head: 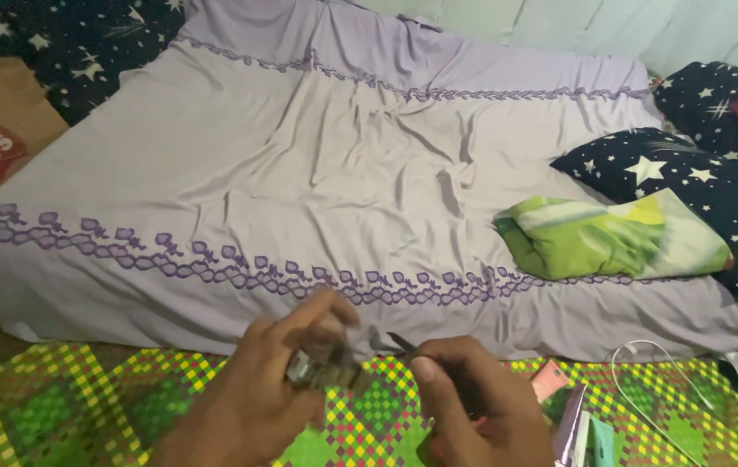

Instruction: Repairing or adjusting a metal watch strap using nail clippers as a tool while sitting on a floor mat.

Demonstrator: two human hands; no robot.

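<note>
A lilac sheet [300,173] with purple trim covers the bed [83,303]. On it lie a dark star-print pillow [697,182] and a folded green cloth [602,238]. Over the green checked mat [66,398], the left hand [274,389] grips a small metallic object [321,372]; the right hand [472,406] pinches a thin dark tool [402,343] beside it.

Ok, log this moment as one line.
left hand: holds small metallic object | right hand: pinches thin dark tool toward it | behind: lilac bedsheet, green folded cloth
</note>
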